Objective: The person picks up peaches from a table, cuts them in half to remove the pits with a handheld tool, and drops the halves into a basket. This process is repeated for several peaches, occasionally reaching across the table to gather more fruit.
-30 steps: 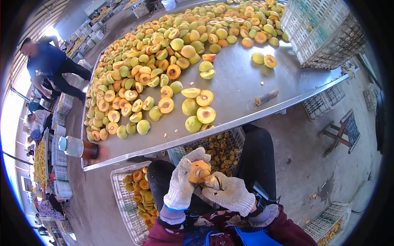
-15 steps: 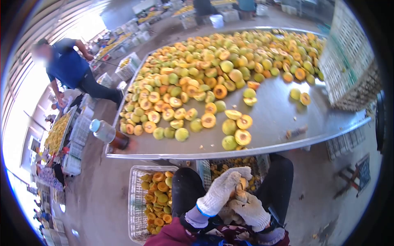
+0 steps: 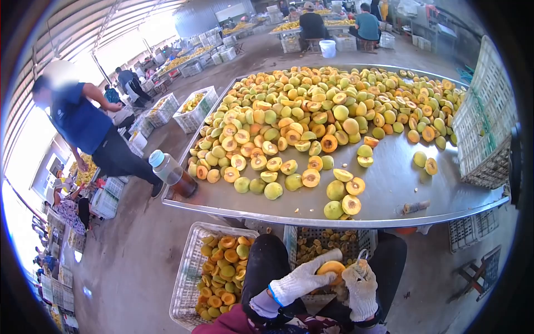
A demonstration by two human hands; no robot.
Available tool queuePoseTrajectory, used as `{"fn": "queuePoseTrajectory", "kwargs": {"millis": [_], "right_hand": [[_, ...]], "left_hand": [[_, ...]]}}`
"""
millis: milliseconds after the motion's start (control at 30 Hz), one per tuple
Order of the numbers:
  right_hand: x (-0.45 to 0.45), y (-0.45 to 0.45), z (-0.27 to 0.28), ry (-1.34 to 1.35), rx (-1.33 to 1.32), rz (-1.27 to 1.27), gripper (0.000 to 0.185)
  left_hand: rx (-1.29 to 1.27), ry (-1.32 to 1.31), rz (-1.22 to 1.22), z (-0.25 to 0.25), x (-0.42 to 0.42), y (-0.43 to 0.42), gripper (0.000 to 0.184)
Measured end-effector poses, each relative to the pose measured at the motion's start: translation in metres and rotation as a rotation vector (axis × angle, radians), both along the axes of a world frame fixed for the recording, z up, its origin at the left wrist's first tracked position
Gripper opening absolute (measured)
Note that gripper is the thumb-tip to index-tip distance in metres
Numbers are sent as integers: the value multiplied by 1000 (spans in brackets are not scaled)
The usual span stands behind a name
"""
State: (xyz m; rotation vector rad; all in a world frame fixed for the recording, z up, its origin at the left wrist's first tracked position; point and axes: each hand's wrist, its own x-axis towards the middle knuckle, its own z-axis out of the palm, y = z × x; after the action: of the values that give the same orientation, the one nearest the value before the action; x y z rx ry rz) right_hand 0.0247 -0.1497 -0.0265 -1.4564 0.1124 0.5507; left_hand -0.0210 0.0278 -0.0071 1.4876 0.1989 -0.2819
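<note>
While left hand holds fruit half, crate holds pitted halves.

Metal desk in my view, halved fruit heaped across it, bottle at left, white crate at right.

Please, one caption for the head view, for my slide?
Left hand holding cut fruit, right hand a looped tool, before a metal table heaped with halved fruit.

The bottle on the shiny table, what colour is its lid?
The lid is pale blue. It shows best in the head view, on the bottle.
</note>
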Motion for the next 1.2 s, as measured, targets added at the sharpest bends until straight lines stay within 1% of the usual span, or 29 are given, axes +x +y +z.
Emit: {"fn": "queuePoseTrajectory", "kwargs": {"millis": [33,67,133,167,200,267,333,367,400,467,500,533,600,633,700,767,800,833,867,900,933,1000,1033,1067,1100,1133,1167,1200], "right_hand": [[0,0,6,26,-35,17,15],[-1,2,8,32,-40,13,15],[-6,10,19,72,35,77,16],[-7,10,38,261,128,113,19],[-12,10,14,32,7,170,23],[-14,14,16,-6,-63,298,12],[-8,15,52,217,-231,513,34],[-12,15,46,-85,-348,534,40],[-12,16,48,-65,-358,519,40],[-6,18,53,-59,-395,647,43],[-9,17,45,-175,-435,636,43],[-9,16,44,-166,-437,627,43],[-9,16,41,-253,-462,618,41],[-10,16,39,-248,-461,616,41],[-13,16,36,-292,-417,538,44],[-15,16,37,-284,-441,561,44],[-16,15,38,-281,-464,584,45],[-17,14,35,-276,-466,582,45],[-20,12,31,-331,-422,566,40],[-21,10,29,-386,-378,549,36],[-20,8,28,-383,-379,548,36],[-17,5,30,-125,-138,649,30],[-14,4,34,-123,-139,649,30],[-11,3,40,136,1,670,26],[-9,2,43,392,141,681,23],[-8,-1,38,393,141,679,23],[-7,-5,29,454,232,762,21],[-7,-7,25,515,324,845,19]], "left_hand": [[-61,94,-107,3,-2,3,53],[-66,100,-111,-1,-5,5,53],[-144,-7,83,-3,-6,6,43],[-271,-50,272,2,-6,2,39],[-320,-64,341,3,-4,4,37],[-397,-29,461,17,-3,1,40],[-535,-22,522,19,-3,-5,45],[-533,-47,520,9,-3,-5,54],[-437,-68,511,8,-1,-7,66],[-547,-101,457,4,-3,-8,58],[-552,-90,447,5,-3,-11,58],[-508,-77,450,9,-3,-14,58],[-463,-58,453,12,-4,-18,58],[-427,-78,454,12,-4,-20,57],[-390,-92,453,10,-6,-25,56],[-295,-135,482,8,-6,-30,56],[-296,-130,479,10,-5,-34,56],[-207,-215,492,16,-4,-39,57],[-118,-300,506,19,-2,-43,57],[-129,-369,506,18,-1,-44,53],[-130,-366,505,20,-1,-42,53],[-79,-192,344,31,1,-32,48],[-122,-118,344,36,6,-30,40],[-124,-116,346,37,6,-29,40],[-69,-114,292,37,7,-29,39],[-15,-110,235,38,8,-28,37],[63,-199,185,36,9,-25,30],[61,-196,184,36,11,-21,30]]}}
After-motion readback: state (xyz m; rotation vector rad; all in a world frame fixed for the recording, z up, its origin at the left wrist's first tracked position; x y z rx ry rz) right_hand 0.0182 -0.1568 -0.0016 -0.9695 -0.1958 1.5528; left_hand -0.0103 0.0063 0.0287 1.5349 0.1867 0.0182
